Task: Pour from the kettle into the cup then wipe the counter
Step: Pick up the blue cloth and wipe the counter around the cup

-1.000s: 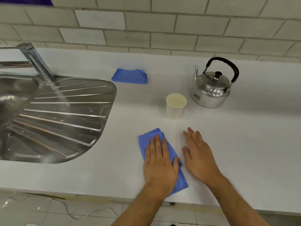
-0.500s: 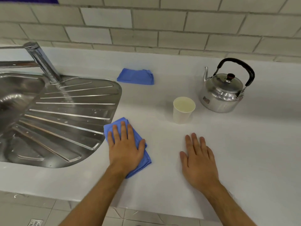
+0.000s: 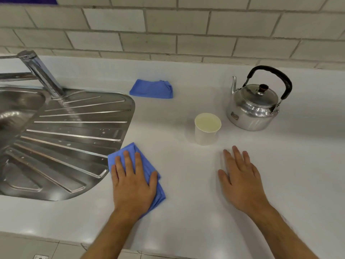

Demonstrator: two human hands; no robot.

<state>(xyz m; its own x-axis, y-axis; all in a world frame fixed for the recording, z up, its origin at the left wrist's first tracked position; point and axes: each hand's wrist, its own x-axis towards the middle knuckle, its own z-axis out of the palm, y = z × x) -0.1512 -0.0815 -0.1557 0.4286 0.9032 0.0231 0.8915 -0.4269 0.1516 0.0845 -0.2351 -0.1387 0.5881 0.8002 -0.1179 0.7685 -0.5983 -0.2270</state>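
A: Wiping was the step in hand. Left hand (image 3: pixel 133 184) lay flat, fingers spread, pressing the folded blue cloth (image 3: pixel 149 176) on the white counter (image 3: pixel 186 212) beside the drainboard (image 3: pixel 71 139); right hand (image 3: pixel 240 182) lay open and bare.

B: Advice?

A: Even pressure, overlapping passes, clear of the paper cup (image 3: pixel 207 131), which looked full. Steel kettle (image 3: pixel 255 107), domed and shiny, stood just behind. Spare cloth (image 3: pixel 152 89) near the wall.

Kitchen: steel sink (image 3: pixel 56 143), tiled wall (image 3: pixel 168 30), counter (image 3: pixel 186 212).
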